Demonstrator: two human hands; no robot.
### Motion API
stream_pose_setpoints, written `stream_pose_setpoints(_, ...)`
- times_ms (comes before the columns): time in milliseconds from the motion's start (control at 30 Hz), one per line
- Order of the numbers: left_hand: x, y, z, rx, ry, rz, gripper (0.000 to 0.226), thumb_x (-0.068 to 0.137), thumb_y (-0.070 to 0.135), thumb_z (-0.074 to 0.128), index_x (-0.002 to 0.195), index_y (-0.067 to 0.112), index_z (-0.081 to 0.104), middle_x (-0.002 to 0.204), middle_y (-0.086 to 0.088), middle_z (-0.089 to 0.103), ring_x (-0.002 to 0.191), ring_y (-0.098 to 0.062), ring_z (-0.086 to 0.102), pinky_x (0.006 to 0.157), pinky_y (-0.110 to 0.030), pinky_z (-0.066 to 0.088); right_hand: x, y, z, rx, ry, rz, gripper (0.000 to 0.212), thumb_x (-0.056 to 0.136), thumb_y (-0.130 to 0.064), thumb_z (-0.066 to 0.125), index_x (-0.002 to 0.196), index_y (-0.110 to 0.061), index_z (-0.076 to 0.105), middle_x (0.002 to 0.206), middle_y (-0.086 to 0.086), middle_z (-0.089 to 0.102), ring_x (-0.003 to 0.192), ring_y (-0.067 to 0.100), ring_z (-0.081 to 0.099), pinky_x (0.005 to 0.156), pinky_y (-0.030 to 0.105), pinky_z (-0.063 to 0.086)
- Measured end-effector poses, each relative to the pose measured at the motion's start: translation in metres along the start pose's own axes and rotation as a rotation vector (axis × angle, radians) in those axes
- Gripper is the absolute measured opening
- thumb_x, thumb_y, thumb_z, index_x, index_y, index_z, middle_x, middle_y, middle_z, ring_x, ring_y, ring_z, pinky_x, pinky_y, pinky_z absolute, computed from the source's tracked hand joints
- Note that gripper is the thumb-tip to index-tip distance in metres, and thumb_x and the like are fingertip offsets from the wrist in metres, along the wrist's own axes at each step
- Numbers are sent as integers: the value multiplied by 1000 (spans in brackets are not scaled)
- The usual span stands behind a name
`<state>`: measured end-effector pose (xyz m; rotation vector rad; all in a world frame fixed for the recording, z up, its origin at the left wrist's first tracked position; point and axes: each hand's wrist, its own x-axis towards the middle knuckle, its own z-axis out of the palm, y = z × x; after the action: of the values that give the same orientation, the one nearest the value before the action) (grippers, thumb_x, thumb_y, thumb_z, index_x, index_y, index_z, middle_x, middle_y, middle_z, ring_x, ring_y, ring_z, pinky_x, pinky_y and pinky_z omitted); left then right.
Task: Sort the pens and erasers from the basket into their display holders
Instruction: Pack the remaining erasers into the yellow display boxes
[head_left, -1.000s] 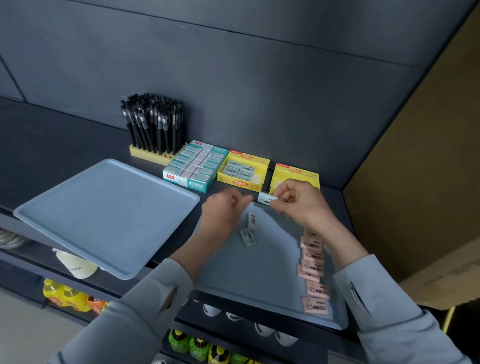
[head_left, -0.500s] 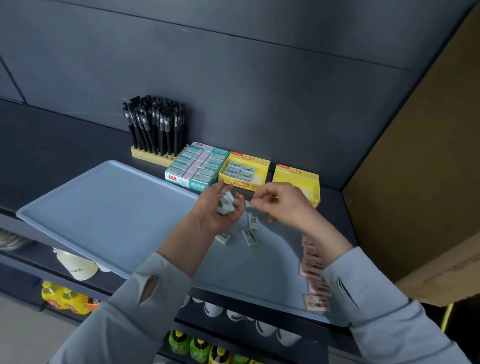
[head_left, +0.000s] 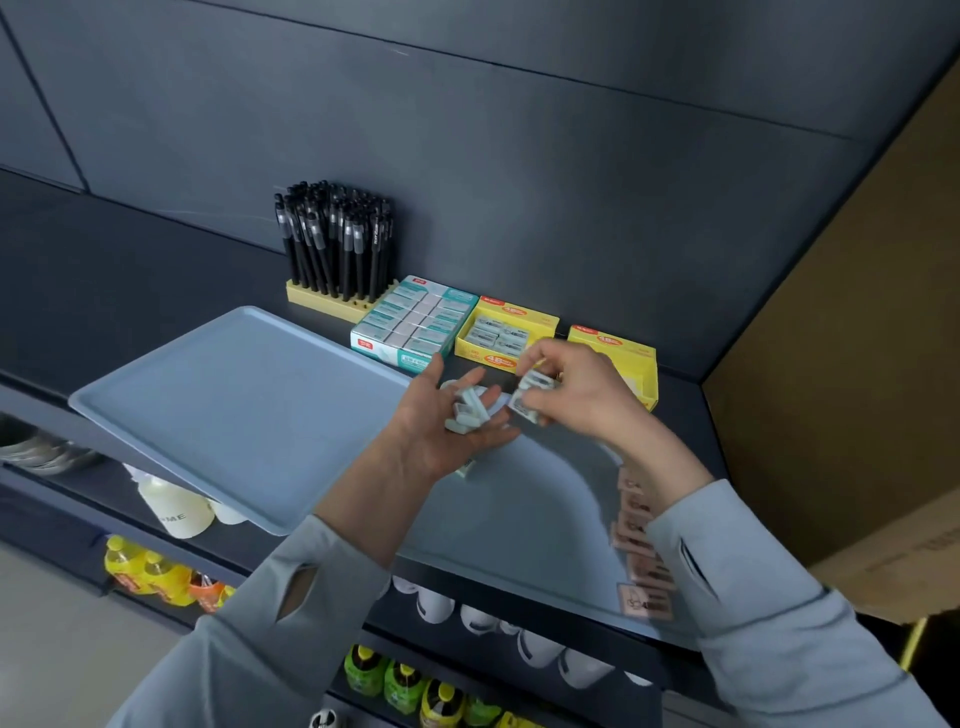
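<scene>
Right grip (head_left: 587, 402) pinches one sleeved eraser (head_left: 531, 401); left grip (head_left: 439, 434), released palm-up, cradles more erasers (head_left: 469, 415): probably light, firm, best pinched across the sides.

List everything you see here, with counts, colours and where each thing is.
pens: many, black, upright in the yellow holder at the back
teal box: one, teal and white, right of the holder
yellow boxes: two, yellow, right of the teal box
trays: two, blue, side by side in front
pink erasers: a row, pink, right tray's right edge
grey erasers: several, grey, in both hands
bottles: several, green and yellow, below
left hand: palm up, carrying grey erasers
right hand: pinching grey erasers
</scene>
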<state>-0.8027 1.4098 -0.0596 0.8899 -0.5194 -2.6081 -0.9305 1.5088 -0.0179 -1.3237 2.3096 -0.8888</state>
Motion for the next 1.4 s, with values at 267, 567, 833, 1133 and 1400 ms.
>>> stream_pose_setpoints(267, -1, -4, 8, -102, -107, 23, 41, 104, 39, 36, 116, 9, 62, 110, -16, 65, 96, -28, 65, 82, -50, 57, -8, -1, 4, 105, 128, -102, 22, 90, -12, 63, 108, -25, 69, 91, -7, 73, 76, 9, 69, 78, 25, 54)
stream_pose_setpoints(567, 0, 33, 2, -262, -26, 61, 16, 96, 22, 59, 89, 7, 57, 69, -4, 56, 61, -8, 54, 39, -13, 41, -29, -7, 55, -229, -150, -47, 35, 70, -46, 81, 95, -24, 70, 85, -9, 67, 86, 14, 62, 77, 33, 51)
stream_pose_setpoints(833, 12, 68, -4, 139, -63, 84, 12, 92, 20, 63, 88, 14, 53, 68, 3, 52, 52, -3, 49, 35, -13, 35, 5, -14, 35, -282, -153, -12, 9, 75, -20, 78, 78, -24, 70, 69, -13, 64, 66, 4, 60, 63, 22, 42)
stream_pose_setpoints(1133, 40, 122, -6, 268, -131, 34, 15, 93, 21, 62, 85, 17, 50, 68, 4, 51, 50, -4, 51, 38, -12, 38, 60, -12, 1, 846, 106, 380, 13, 95, 2, 55, 96, -2, 68, 91, 8, 69, 75, 15, 71, 66, 17, 58)
stream_pose_setpoints(1400, 62, 140, -3, 294, -125, -18, 14, 94, 17, 62, 86, 15, 51, 69, 2, 52, 51, -5, 51, 39, -14, 39, 80, 2, 20, 844, 297, 315, 23, 87, 10, 63, 106, -1, 70, 105, 8, 67, 89, 17, 66, 82, 20, 57)
